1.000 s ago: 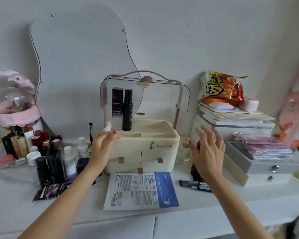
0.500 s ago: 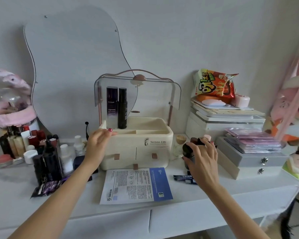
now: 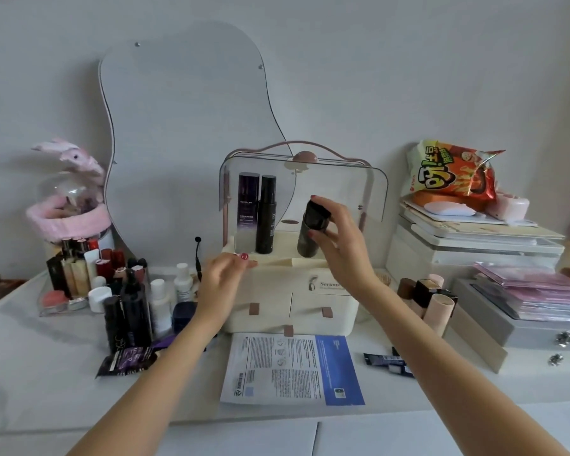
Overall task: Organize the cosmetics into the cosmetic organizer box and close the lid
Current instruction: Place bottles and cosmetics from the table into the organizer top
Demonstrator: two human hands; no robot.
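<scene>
Lowering: I hold the dark bottle (image 3: 311,229) over the top tray of the organizer box (image 3: 288,292), its base at or just inside the rim.
Right hand (image 3: 338,245): my fingers and thumb are curled round the bottle's cap and upper body, pinching it upright.
Left hand (image 3: 222,279): my fingers lie relaxed on the box's front left rim, steadying it; they hold nothing.
Placement: I judge the free space lies to the right of the two tall bottles (image 3: 256,212) standing at the tray's back left.
Technique: I keep the bottle vertical, set its base flat, and let go only once it stands.
Clearance: the raised clear lid (image 3: 343,189) stands behind; I stay in front of it.
Remaining: many cosmetics (image 3: 125,291) wait on the table (image 3: 46,373), and the lid is not yet closed.
</scene>
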